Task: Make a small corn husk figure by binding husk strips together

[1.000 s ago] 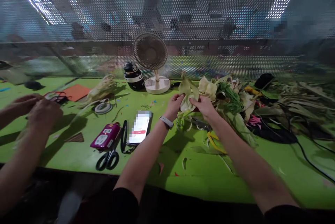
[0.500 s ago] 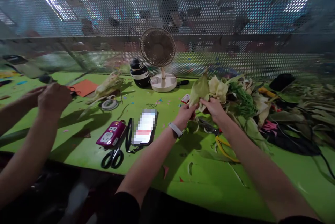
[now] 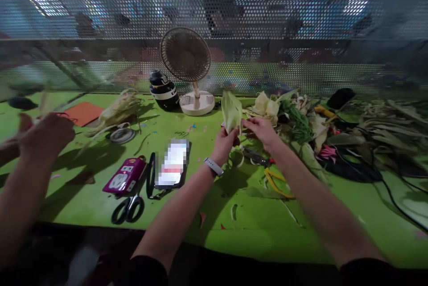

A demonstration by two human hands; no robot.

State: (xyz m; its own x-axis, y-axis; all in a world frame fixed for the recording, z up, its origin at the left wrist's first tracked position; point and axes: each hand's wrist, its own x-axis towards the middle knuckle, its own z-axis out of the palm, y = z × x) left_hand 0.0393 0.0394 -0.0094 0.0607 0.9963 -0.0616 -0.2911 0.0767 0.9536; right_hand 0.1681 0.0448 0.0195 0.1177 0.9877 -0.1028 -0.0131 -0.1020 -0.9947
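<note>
While a co-worker's hands (image 3: 43,136) work apart at the tabletop's (image 3: 254,228) left edge, beyond the scissors (image 3: 128,209) and phone (image 3: 172,163) near its front edge, the left hand (image 3: 224,142) pinches the base of a pale green husk (image 3: 232,111), keeping it upright above the tabletop's middle. The right hand (image 3: 262,130) grips the same base from the other side, so the leaf stays spread between both hands, with the husk pile (image 3: 301,121) within reach toward the back right.

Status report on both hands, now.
Left hand and right hand both pinch the pale green husk leaf, held upright above the green table. Husk pile close right; co-worker's hands far left, apart.
</note>
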